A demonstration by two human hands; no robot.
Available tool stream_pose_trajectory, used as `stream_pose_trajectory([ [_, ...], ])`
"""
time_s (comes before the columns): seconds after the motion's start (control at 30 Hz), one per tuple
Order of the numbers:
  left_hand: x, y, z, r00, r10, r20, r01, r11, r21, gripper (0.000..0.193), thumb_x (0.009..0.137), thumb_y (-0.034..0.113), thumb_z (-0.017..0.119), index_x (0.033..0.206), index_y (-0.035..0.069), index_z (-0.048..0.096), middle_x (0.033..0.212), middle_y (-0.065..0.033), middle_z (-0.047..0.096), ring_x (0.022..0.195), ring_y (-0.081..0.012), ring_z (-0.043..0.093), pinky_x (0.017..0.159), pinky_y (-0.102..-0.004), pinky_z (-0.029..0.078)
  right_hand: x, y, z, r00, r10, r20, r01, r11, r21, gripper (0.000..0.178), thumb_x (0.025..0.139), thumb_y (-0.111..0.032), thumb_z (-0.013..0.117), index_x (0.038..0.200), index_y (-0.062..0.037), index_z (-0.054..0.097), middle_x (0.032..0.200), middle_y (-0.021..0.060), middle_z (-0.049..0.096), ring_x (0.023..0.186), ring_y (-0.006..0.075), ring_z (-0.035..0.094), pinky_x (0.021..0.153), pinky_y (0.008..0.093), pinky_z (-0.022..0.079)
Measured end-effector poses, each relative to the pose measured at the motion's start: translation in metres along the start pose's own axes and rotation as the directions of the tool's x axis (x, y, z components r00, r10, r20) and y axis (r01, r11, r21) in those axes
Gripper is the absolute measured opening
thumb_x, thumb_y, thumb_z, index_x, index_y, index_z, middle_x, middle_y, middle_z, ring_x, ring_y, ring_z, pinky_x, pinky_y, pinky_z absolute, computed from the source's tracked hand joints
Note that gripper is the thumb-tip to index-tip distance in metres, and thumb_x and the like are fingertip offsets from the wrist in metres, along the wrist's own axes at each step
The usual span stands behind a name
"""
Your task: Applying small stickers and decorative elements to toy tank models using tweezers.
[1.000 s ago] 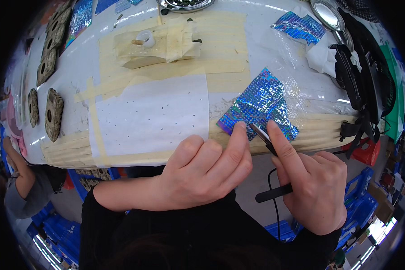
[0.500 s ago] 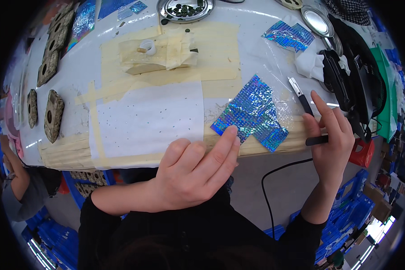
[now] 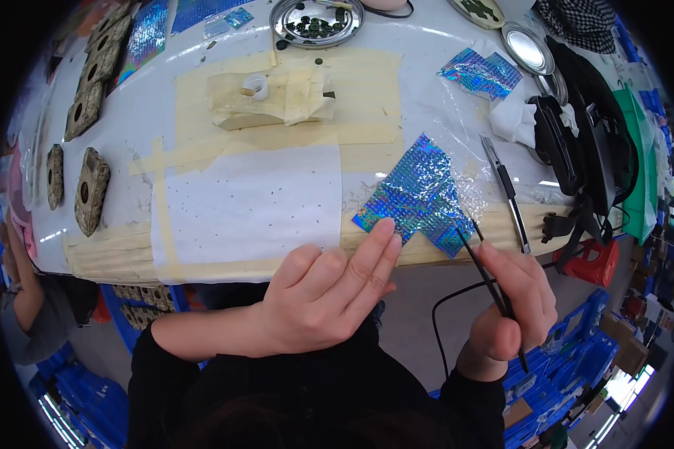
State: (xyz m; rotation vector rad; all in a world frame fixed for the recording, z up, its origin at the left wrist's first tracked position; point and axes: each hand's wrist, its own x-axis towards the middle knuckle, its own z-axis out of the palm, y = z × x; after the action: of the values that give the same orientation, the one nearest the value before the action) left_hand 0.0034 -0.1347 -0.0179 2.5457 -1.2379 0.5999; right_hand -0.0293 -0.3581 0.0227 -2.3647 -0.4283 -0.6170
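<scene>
In my right hand is a pair of black tweezers. The two tips stand apart over the lower right corner of a shiny blue holographic sheet. Against the near edge of that sheet rest the stretched fingertips of my left hand, its other fingers bent. To the right of the sheet lies a utility knife with a black handle. Left of it, a sheet of white paper carries several tiny dark specks, taped down at the table's edge.
Beyond the paper sits a tape-covered block with a small white cup. A metal plate holds dark green pieces. Camouflage-patterned parts line the left, and a black bag lies right. Another person's arm shows at far left.
My right hand has come down and left from beside the utility knife, turning the tweezers' tips toward the holographic sheet. The knife now lies fully visible. My left hand has barely moved.
</scene>
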Motion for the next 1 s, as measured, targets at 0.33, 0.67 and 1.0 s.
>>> stream_pose_trajectory([
  [0.33,0.000,0.001,0.002,1.000,0.006,-0.008,-0.006,1.000,0.010,0.035,0.085,0.031,0.066,0.111,0.008,0.071,0.119,-0.0029,0.068,0.068,-0.0128,0.040,0.066,-0.0259,0.034,-0.009,-0.017,0.026,0.972,0.226,-0.062,-0.222,0.973,0.059,0.039,0.066,-0.003,0.084,0.102,-0.0013,0.070,0.088,0.0122,0.069,0.078,0.0236,0.068,0.069,0.0298,0.056],
  [0.67,0.000,0.002,0.004,1.000,0.004,-0.031,-0.003,0.999,0.032,0.032,0.084,0.029,0.067,0.107,0.007,0.072,0.118,-0.0029,0.068,0.066,-0.0115,0.041,0.065,-0.0254,0.034,-0.007,-0.014,0.041,0.996,0.083,-0.032,-0.077,0.985,0.155,0.027,0.074,-0.003,0.078,0.098,0.0007,0.068,0.098,0.0152,0.069,0.093,0.0306,0.069,0.087,0.0435,0.056],
  [1.0,0.002,0.003,0.006,0.998,0.002,-0.071,0.001,0.999,0.043,0.030,0.080,0.026,0.070,0.102,0.007,0.073,0.115,-0.0019,0.069,0.064,-0.0107,0.040,0.064,-0.0248,0.033,-0.016,-0.007,0.058,0.996,0.012,-0.084,-0.001,0.993,0.122,0.021,0.075,-0.003,0.077,0.092,0.0009,0.066,0.094,0.0165,0.069,0.091,0.0317,0.070,0.084,0.0440,0.058],
])
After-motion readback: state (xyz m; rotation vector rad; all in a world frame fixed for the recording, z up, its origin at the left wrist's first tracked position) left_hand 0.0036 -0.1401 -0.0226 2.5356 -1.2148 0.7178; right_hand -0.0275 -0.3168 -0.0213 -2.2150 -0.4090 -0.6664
